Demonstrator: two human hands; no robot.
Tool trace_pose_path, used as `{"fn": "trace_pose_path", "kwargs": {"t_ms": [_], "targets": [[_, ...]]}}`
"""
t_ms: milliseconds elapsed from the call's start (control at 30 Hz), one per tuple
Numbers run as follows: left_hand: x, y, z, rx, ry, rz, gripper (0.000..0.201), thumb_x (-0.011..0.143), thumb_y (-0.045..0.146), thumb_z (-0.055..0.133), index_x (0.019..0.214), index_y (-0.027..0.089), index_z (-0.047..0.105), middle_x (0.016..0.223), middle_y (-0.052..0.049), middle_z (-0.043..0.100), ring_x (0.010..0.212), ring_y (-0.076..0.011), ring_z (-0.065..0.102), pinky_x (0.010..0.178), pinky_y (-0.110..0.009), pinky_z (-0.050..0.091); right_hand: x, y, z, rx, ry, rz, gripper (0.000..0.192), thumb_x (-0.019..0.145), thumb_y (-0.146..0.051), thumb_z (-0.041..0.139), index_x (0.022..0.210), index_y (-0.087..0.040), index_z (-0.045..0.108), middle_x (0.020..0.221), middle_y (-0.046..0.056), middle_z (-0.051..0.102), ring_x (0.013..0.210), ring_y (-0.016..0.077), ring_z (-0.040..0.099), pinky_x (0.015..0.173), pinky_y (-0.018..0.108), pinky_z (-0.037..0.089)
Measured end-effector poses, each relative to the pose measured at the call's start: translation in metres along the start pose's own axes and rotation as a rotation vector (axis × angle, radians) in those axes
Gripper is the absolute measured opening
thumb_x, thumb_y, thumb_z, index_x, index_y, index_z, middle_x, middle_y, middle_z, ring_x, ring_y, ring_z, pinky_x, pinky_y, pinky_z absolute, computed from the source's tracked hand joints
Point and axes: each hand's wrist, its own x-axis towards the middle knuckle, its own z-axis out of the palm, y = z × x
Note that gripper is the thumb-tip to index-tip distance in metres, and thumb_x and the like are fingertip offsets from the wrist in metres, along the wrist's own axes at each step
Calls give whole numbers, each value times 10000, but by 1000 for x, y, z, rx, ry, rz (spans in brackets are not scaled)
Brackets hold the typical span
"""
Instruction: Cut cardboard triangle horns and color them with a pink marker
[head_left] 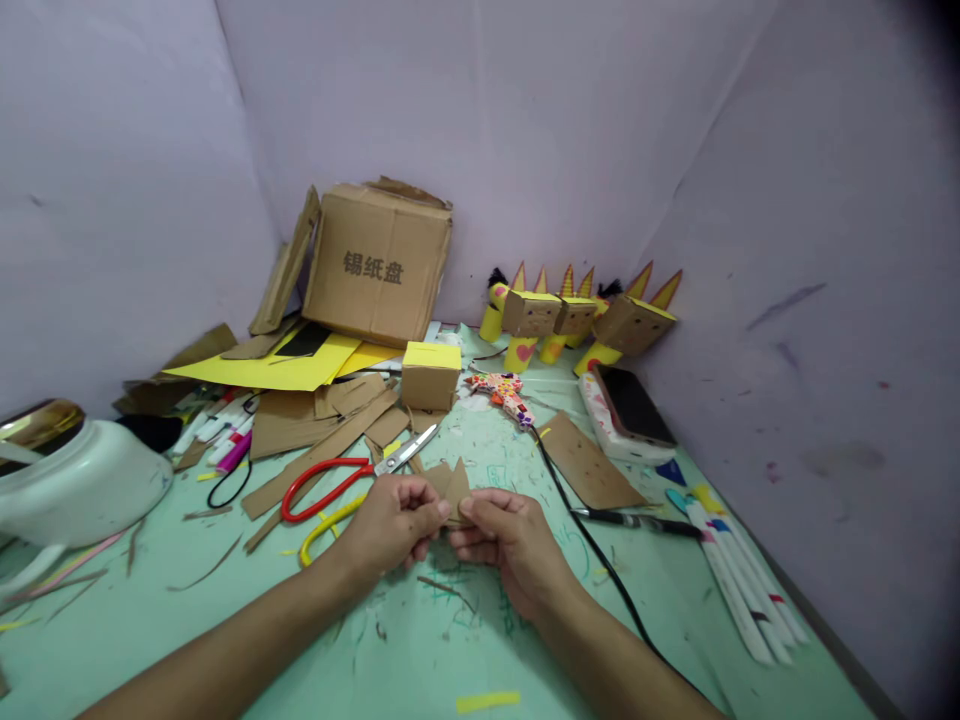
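Observation:
Between my two hands is a small pointed piece of brown cardboard [457,487]. My left hand [401,520] pinches its left side with thumb and forefinger, and my right hand [506,540] grips its right edge the same way. Just beyond my left hand lie scissors with red handles [330,487], their blades pointing away to the right. Under my left wrist, a yellow handle [324,530] is partly hidden. A small cardboard box with a yellow top [431,378] stands behind my hands, near a colourfully patterned glue gun [504,393] with a black cord.
A large cardboard box [379,265] leans at the back, with yellow sheets [277,368] and cardboard scraps before it. Horned cardboard figures [532,315] stand back right. A phone [634,405], a pen [637,521] and markers [739,580] lie right; a white rounded object [97,475] sits left.

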Motion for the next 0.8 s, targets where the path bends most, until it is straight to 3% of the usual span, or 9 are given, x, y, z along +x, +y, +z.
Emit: {"fn": "trace_pose_path", "kwargs": {"t_ms": [167, 300, 433, 633, 800], "targets": [[-2, 0, -1, 28, -13, 20, 285, 616, 425, 559, 538, 172, 452, 373, 59, 439, 320, -60, 358, 341, -187, 250, 2, 1, -1, -59, 11, -57, 218, 530, -286, 744, 584, -121, 613, 495, 12, 622, 433, 127, 589, 438, 221, 469], [-2, 2, -5, 65, 5, 103, 248, 588, 362, 624, 578, 139, 515, 470, 39, 481, 425, -67, 402, 405, -188, 281, 3, 2, -4, -326, -4, -295, 144, 609, -259, 677, 622, -115, 667, 528, 24, 631, 498, 139, 575, 502, 242, 448], [0, 3, -10, -45, 53, 166, 320, 604, 375, 647, 783, 117, 582, 630, 10, 556, 469, -72, 418, 431, -200, 335, 0, 5, -5, -550, -43, -462, 135, 681, -213, 608, 638, -132, 706, 559, 24, 635, 534, 136, 533, 508, 231, 402], [1, 6, -11, -97, -21, 141, 232, 607, 339, 646, 586, 121, 570, 447, 38, 476, 405, -69, 405, 404, -193, 333, -5, 3, -1, -550, -154, -433, 170, 716, -187, 580, 664, -164, 740, 574, 16, 645, 549, 136, 534, 524, 227, 406], [0, 3, -7, -165, 19, 73, 251, 620, 356, 654, 570, 142, 533, 378, 55, 453, 350, -60, 379, 355, -175, 306, -4, 2, -1, -329, -203, -205, 136, 654, -269, 669, 654, -142, 720, 545, 12, 652, 488, 130, 572, 519, 244, 467]]}}
